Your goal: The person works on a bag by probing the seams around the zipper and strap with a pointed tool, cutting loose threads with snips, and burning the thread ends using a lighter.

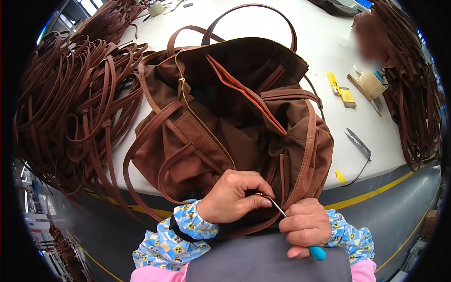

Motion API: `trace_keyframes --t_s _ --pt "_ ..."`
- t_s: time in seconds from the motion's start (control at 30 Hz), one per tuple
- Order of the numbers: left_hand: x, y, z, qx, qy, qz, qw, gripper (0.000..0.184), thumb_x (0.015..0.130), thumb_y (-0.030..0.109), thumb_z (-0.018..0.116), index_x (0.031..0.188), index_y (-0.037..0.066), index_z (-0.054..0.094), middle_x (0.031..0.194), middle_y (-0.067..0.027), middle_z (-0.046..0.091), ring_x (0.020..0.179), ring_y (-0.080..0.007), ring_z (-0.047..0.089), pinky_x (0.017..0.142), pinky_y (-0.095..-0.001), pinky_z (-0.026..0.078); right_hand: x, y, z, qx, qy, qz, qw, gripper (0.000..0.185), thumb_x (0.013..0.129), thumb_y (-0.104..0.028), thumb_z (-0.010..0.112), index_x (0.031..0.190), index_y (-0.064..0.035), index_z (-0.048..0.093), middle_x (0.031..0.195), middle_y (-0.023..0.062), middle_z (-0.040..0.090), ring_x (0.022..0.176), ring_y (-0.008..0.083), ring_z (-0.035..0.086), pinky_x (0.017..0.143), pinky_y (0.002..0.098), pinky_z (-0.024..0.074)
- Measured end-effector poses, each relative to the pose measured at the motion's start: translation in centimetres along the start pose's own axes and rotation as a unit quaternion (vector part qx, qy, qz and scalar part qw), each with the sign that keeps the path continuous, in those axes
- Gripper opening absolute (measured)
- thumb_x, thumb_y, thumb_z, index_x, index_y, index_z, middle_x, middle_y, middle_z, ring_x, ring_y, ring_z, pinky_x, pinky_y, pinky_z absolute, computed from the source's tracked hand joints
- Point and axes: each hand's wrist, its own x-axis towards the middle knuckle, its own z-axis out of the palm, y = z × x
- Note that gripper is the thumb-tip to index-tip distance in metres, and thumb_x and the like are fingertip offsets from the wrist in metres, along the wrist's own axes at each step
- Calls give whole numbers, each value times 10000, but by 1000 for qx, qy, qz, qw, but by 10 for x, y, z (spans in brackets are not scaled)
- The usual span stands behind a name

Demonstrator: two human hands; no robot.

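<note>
A large brown bag (pixel 183 141) lies open at the table's front edge, its gold zipper (pixel 206 129) undone and a red-orange trimmed pocket (pixel 244 91) showing inside. My left hand (pixel 237 195) pinches the bag's edge near the zipper's lower end, thumb and index finger together. Just to its right, my right hand (pixel 305 223) is wrapped round a tool with a turquoise handle (pixel 317 253). The tool's thin metal shaft (pixel 278 207) points up and left, its tip at my left fingertips. What exactly the tip touches is too small to tell.
Brown straps (pixel 80 98) are heaped on the left of the white table (pixel 329 23), and more straps (pixel 413 89) hang at the right. Black snips (pixel 358 142), a yellow cutter (pixel 333 83), a yellow block (pixel 347 97) and a wooden-handled tool (pixel 364 94) lie right of the bag.
</note>
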Motion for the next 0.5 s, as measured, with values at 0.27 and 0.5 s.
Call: trace_keyframes --t_s 0.27,0.5 --pt "-1 -2 1 7 6 5 1000 89 720 29 694 793 24 643 716 -66 608 649 -161 596 573 -261 460 1 1 0 -7 -8 -1 1000 256 811 -252 626 690 -57 514 723 86 575 504 198 498 387 275 358" --pt "-1 -4 3 18 18 21 999 92 720 50 703 786 29 642 705 -67 605 636 -176 595 559 -265 455 0 1 0 -16 -12 0 1000 245 796 -244 639 689 -67 509 720 83 572 499 192 490 380 272 336"
